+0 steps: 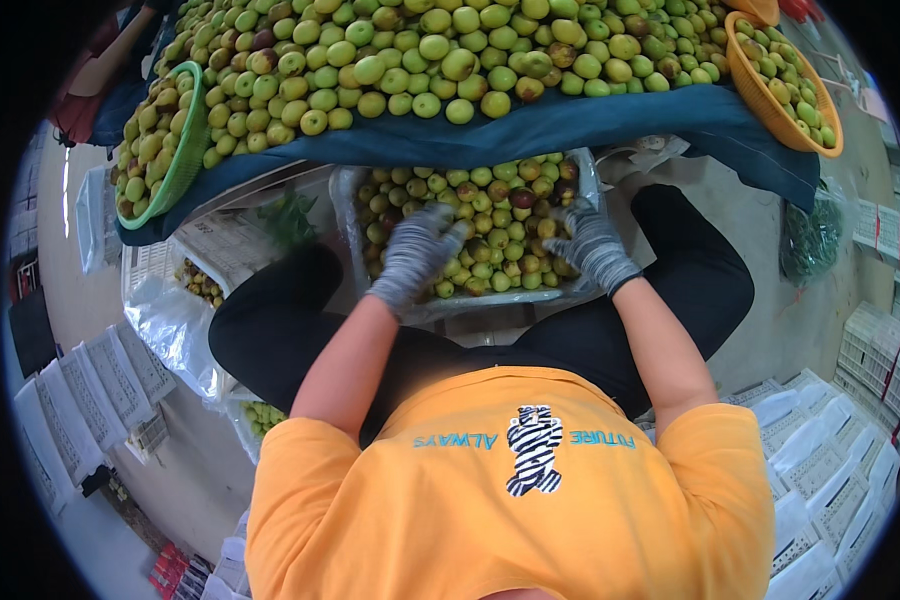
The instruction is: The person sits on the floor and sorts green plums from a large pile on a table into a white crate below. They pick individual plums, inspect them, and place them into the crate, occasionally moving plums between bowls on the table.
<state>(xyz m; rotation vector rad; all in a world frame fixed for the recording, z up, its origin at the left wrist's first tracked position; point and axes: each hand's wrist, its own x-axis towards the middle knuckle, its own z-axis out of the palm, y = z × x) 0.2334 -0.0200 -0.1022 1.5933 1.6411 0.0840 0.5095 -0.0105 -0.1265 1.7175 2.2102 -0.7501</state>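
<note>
Both hands wear grey striped knit gloves and rest over a plastic-lined crate (pixel 469 304) filled with small green and reddish-brown fruits (pixel 495 240). My left hand (pixel 418 255) lies on the fruits at the crate's left side, its thumb apart from its fingers. At the right side my right hand (pixel 591 244) touches the fruits near the crate's wall, fingers spread and bent. Whether either palm covers a fruit is hidden. Beyond the crate, a large heap of similar fruits (pixel 435 67) lies on a raised surface with a dark blue cloth (pixel 450 139) along its edge.
A green basket (pixel 187 165) of fruits stands at the heap's left, an orange basket (pixel 784 112) at its right. White crates (pixel 225 240) and clear plastic are by my left knee. Stacked crates (pixel 825 465) stand behind at the right. Another person's arm (pixel 112 60) shows upper left.
</note>
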